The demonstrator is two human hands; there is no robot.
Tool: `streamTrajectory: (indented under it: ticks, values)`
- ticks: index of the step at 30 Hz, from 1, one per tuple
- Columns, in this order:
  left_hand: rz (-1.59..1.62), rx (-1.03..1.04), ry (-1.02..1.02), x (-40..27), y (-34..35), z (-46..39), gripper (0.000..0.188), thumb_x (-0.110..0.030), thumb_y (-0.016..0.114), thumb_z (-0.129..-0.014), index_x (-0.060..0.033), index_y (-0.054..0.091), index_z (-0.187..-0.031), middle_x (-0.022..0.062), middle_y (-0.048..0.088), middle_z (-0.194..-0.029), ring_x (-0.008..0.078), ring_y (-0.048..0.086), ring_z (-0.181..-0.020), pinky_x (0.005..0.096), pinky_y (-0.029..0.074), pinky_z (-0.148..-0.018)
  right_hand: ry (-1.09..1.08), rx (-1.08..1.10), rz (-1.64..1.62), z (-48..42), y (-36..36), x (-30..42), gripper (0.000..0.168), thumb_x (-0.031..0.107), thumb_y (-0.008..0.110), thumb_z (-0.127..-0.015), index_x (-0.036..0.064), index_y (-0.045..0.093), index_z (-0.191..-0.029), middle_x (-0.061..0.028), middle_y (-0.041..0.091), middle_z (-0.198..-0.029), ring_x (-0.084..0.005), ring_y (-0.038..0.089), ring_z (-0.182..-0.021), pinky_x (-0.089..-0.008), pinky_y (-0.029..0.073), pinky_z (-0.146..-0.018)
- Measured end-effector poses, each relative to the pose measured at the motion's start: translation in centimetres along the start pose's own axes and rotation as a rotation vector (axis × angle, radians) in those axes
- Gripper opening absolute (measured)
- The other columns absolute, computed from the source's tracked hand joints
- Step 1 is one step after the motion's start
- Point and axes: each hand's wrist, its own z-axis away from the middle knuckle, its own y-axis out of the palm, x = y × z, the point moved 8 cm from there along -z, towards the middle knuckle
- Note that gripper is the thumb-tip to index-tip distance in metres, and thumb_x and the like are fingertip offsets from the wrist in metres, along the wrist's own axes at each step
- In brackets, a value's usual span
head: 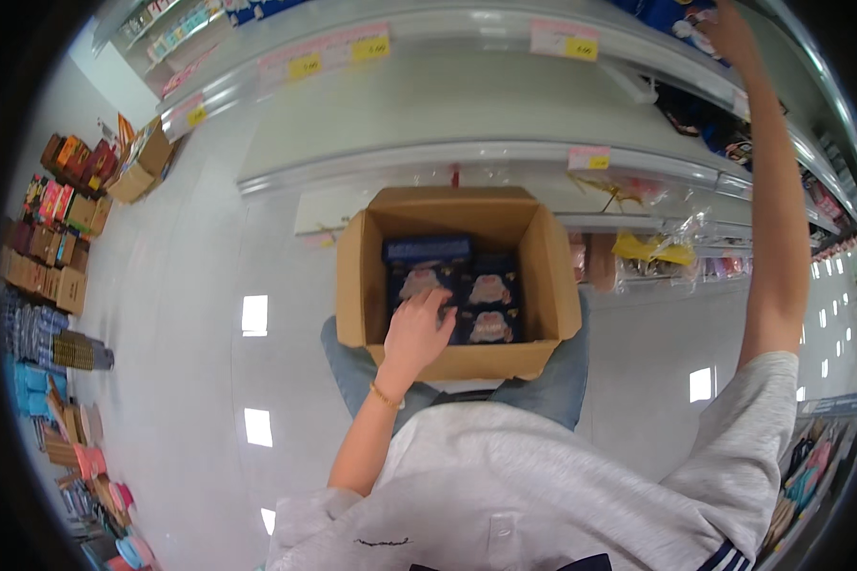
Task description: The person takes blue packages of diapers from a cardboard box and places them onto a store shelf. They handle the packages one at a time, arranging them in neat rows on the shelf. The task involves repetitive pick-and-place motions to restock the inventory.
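Observation:
An open cardboard box (451, 362) rests on my lap, its flaps folded outward. Inside are several dark blue packages (491, 325) with pale printed labels, stacked in two columns. My left hand (423, 327) reaches into the box from the near left, fingers spread over the left column; whether it presses on a package is unclear. Far up at the right, my right hand (730, 36) is stretched to an upper shelf, its fingers at a blue package (689, 28). Its fingertips blend with the package, so a firm grip cannot be made out.
Metal store shelves (428, 107) with price tags (573, 41) span the front. Plastic-wrapped goods (657, 250) sit on the lower shelf behind the box. Stacked cartons (50, 257) and merchandise line the left side of the tiled floor (186, 357). Another goods rack (814, 471) stands at right.

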Motion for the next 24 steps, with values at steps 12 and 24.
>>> streamTrajectory:
  ticks: [12, 24]
  values:
    - [0.009, 0.007, -0.033, 0.0, -0.1, 0.4, 0.019, -0.017, 0.067, -0.091, -0.0034, 0.067, -0.104, 0.0145, 0.069, -0.096, 0.0358, 0.069, -0.083, 0.0448, 0.056, -0.073, 0.263, 0.29, -0.067, 1.2, -2.1, 6.7, 0.068, 0.02, 0.073, -0.085, 0.012, 0.05, -0.149, -0.0226, 0.059, -0.139, -0.0393, 0.059, -0.123, -0.0494, 0.046, -0.106]
    - [-0.057, 0.004, -0.017, -0.1, -0.1, 0.3, 0.028, -0.02, 0.07, -0.091, -0.0044, 0.066, -0.113, 0.013, 0.073, -0.099, 0.0345, 0.07, -0.087, 0.0438, 0.056, -0.077, -0.206, -0.002, -0.126, -5.0, 1.8, 14.1, 0.059, 0.022, 0.064, -0.09, 0.014, 0.054, -0.147, -0.0186, 0.061, -0.141, -0.0398, 0.06, -0.126, -0.0424, 0.046, -0.109]
